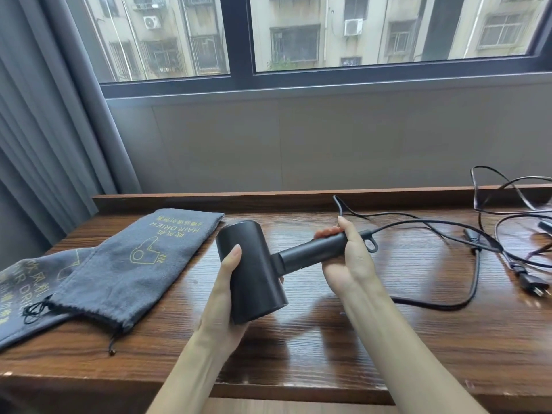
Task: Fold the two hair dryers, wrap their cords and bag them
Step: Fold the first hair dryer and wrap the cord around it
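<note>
While you hold the hair dryer (254,270) above the table (328,339), its handle is not yet folded.

Your left hand (222,297) wraps around the barrel, the thumb lying along its side; your right hand (348,258) grips the handle near the cord end, fingers curled around it; I think you should keep the barrel steady and swing the handle toward it at the hinge, slowly, so that the skin is not pinched; the cord (448,303) trails to the right over the table to the plug (534,286) and mixes there with other cables, so it may catch when you wrap it; two grey bags (125,264) lie at the left, overlapping, well apart from the cables.
</note>
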`<state>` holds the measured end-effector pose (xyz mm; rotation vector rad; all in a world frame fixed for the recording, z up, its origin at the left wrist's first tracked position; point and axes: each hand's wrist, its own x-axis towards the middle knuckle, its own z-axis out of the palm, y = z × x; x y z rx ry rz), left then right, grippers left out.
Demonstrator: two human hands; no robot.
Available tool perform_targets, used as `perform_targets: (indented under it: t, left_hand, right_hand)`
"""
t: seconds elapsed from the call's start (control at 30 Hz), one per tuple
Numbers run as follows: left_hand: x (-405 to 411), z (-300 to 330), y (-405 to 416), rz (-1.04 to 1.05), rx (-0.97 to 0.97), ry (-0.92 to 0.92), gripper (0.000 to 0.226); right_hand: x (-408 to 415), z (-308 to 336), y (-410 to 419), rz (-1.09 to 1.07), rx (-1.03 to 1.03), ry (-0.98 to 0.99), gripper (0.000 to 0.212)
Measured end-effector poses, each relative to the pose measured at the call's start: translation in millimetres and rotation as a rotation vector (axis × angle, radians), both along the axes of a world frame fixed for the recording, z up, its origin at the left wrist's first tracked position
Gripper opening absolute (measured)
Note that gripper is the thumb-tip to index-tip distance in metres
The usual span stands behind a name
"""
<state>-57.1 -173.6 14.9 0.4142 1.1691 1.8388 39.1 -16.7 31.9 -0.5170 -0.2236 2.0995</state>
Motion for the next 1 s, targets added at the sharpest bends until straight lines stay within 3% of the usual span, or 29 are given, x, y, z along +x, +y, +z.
perform_targets:
  t: [0.13,0.33,0.63,0.83,1.0]
  left_hand:
    - [3,-1,-1,-0.007,-0.007,-0.030,0.054]
    - [4,-1,1,0.011,0.000,-0.056,0.070]
    - [3,0,-1,-0.013,-0.022,-0.055,0.073]
    - [8,-3,-6,-0.078,-0.102,-0.070,0.080]
    - [13,-2,-7,-0.104,-0.122,-0.079,0.068]
  right_hand:
    - [1,-4,-1,-0.003,-0.011,-0.020,0.028]
    - [0,-4,0,-0.015,-0.005,-0.037,0.027]
    - [-3,-3,9,0.062,-0.006,-0.087,0.029]
    - [0,-4,14,0.188,0.051,-0.154,0.030]
    - [0,5,19,0.362,0.179,-0.300,0.027]
